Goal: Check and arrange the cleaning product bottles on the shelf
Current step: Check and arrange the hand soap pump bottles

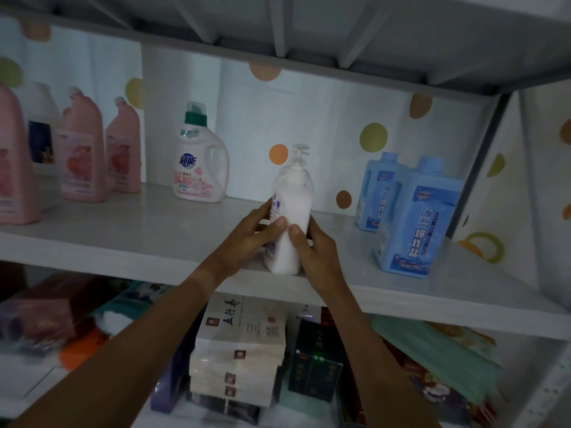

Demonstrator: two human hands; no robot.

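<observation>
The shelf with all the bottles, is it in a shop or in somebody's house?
Probably a small shop, though I can't be sure. The shelf carries several of the same pink bottles and two matching blue bottles, lined up like stock. Below sit stacked boxed goods. Both hands hold a white pump bottle.

A second pump bottle (300,152) directly behind the hand-held one shows only its pump head; left of the hands, the nearest pink bottle (14,162) is edge-cropped and blurred.

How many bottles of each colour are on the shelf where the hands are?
Pink bottles: 3
White jug with green cap: 1
White pump bottles: 2, one behind the other
Blue bottles: 2
White bottle half hidden behind the pink ones: 1
Total: 9
</observation>
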